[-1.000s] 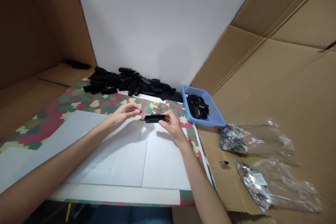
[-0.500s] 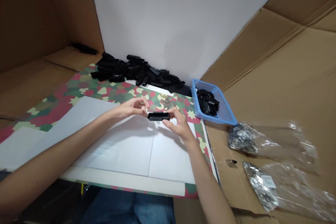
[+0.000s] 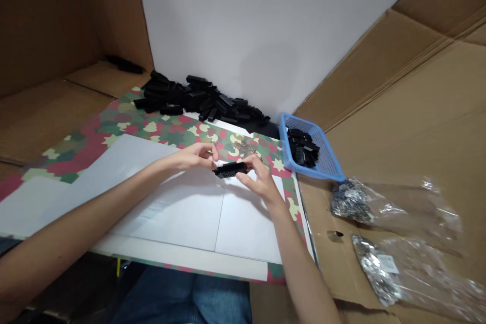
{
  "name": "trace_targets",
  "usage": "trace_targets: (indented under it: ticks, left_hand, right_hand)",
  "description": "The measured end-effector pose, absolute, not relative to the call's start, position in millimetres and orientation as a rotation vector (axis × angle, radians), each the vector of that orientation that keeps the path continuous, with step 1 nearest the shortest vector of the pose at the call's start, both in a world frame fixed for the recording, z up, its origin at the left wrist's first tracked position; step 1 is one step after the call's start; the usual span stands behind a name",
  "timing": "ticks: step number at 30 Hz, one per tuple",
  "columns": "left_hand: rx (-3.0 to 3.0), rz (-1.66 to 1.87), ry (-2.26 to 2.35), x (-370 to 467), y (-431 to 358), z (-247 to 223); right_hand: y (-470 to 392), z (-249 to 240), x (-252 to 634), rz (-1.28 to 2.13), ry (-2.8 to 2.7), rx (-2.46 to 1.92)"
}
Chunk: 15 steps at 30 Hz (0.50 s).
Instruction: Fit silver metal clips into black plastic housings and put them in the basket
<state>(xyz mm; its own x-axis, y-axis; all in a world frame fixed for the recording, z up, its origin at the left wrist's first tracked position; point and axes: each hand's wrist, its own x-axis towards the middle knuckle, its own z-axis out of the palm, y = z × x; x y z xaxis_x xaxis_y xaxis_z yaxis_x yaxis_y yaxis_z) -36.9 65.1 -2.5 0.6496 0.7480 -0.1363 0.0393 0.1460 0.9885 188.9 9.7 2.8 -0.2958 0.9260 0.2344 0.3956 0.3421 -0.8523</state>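
My right hand (image 3: 258,177) grips a black slotted plastic housing (image 3: 230,170) by its right end, between thumb and fingers. The housing is long, with an open channel on top and slots along its near side. It is held just above white sheets (image 3: 182,212) on the table. My left hand (image 3: 199,156) is closed in a pinch at the housing's left end, thumb and fingertip touching or almost touching it. Whatever lies between those fingertips is too small to make out. Beyond the hands lies a scatter of tiny metal parts (image 3: 245,148).
A heap of black plastic housings (image 3: 201,98) lies along the white back wall. On the right stands a blue basket (image 3: 328,159) with more of them. Two clear bags of shiny metal pieces (image 3: 351,201) rest on cardboard (image 3: 322,258). The tablecloth (image 3: 167,134) is camouflage-patterned.
The housing has tilted slightly, its left end now lower than its right. My left fingertips have moved a little right and down against that end. The view has shifted slightly.
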Motion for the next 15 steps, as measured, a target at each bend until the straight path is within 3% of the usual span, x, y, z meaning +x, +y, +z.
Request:
trace_targets:
  ticks: [15]
  left_hand:
    - [1.340,0.586,0.806,-38.8,62.1,-3.9]
  right_hand:
    - [12.1,1.3,194.4,0.866,-1.912,-1.184]
